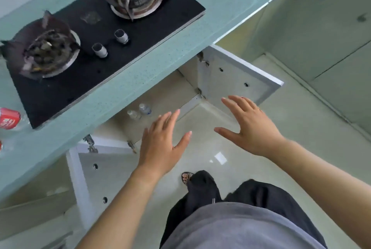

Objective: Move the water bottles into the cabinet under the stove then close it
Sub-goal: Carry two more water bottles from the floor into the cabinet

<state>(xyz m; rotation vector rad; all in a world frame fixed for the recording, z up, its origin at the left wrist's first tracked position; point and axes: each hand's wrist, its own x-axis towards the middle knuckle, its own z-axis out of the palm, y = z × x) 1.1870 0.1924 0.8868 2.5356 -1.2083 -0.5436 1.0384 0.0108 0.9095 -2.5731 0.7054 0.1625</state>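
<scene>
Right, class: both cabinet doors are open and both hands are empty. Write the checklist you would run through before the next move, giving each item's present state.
1. Left hand free: ok, open and holding nothing.
2. Right hand free: ok, open and holding nothing.
3. Both doors open: ok, the right door and the left door are swung out.
4. Bottles in the cabinet: ok for two, and, standing upright on its floor.
5. All bottles moved: not ok, a red-labelled bottle lies on the counter left of the stove.
6. More bottles out of frame: cannot tell.
</scene>
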